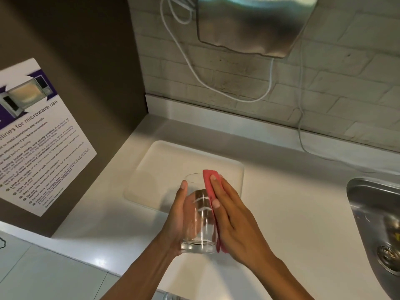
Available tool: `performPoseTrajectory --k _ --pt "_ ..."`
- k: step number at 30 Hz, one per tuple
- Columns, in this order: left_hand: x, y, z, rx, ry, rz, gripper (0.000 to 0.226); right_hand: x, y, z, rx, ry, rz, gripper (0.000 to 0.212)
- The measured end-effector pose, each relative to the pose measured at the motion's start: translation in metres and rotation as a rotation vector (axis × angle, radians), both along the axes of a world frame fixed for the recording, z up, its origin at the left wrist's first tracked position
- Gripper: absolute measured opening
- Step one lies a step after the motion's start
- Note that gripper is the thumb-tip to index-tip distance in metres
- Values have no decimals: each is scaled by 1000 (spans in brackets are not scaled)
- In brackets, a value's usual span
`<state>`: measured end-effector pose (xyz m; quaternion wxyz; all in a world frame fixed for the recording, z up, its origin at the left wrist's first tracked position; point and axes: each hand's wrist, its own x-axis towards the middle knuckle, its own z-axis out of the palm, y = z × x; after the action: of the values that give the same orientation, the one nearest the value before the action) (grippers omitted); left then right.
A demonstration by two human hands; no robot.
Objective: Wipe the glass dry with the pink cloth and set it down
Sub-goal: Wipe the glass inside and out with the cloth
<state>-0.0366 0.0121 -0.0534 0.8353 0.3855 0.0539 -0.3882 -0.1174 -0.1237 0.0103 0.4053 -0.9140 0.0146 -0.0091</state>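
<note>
A clear drinking glass (200,221) is held above the white counter, its open mouth pointing away from me. My left hand (176,219) cups its left side, thumb stretched along the wall. The folded pink cloth (209,191) lies flat against the glass's right side. My right hand (233,217) presses that cloth on with straight fingers. The cloth's lower end shows below my palm near the glass's base.
A shallow white tray (151,165) lies on the counter (281,202) just beyond the glass. A steel sink (376,219) is sunk in at the right. A metal wall unit (253,24) with white cables hangs above; a microwave poster (36,137) is on the left panel.
</note>
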Motion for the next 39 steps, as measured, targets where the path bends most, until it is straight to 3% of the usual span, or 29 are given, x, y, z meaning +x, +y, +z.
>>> performPoseTrajectory --k 7,11,15,21,25,27,31,36,39 --pt "18 7 8 -60 51 101 76 -13 8 3 -127 1 96 54" --pt "8 0 8 -63 51 33 69 3 -1 19 -70 -37 -5 57" --pt "7 -1 13 -52 64 142 72 -10 13 11 -152 -73 41 56" --pt "-3 -4 8 -7 72 169 71 4 6 11 81 -95 -76 53" --pt "5 -3 12 -61 41 198 81 -5 10 7 -123 -103 -15 54" --pt "7 0 9 -94 34 162 77 -13 6 4 -71 -53 -8 50" --pt "-1 -6 8 -19 12 112 73 0 1 13 78 -74 -78 51" --pt "11 -2 16 30 -8 139 71 -13 14 2 -97 -101 -40 54" --pt "9 0 11 60 -1 139 75 -15 9 -3 -44 -63 -17 50"
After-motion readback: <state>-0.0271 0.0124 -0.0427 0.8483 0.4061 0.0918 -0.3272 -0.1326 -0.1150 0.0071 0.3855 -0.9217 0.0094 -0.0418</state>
